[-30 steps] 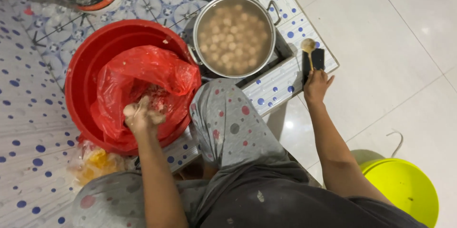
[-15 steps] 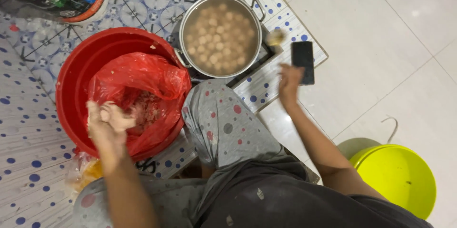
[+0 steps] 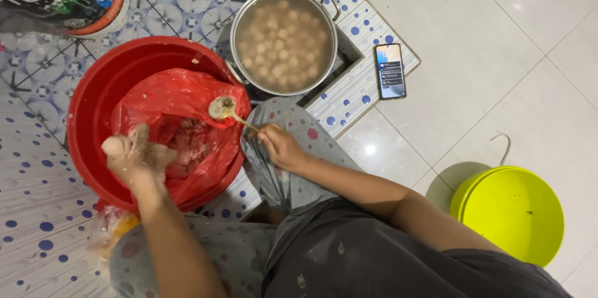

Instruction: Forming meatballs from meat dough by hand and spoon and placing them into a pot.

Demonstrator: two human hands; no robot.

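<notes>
Two hands at work over a red basin [image 3: 93, 105] lined with a red bag [image 3: 180, 95] of pale paste. Left hand [image 3: 134, 158], paste-coated, fingers curled shut around a lump. Right hand [image 3: 281, 146] pinches a spoon [image 3: 225, 110] above the bag. Beside the basin: pot of balls [image 3: 283, 39]; beyond it, phone [image 3: 390, 70]. Yellow bucket [image 3: 511, 214] well apart.

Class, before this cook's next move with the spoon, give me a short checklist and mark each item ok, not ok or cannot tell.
1. Right hand grips the spoon: ok.
2. Left hand holds paste over the red bag: ok.
3. Bag sits inside the red basin: ok.
4. Pot within reach, uncovered: ok.
5. Water hot enough: cannot tell.
6. Phone away from the pot: ok, though close to the ledge's edge.
</notes>
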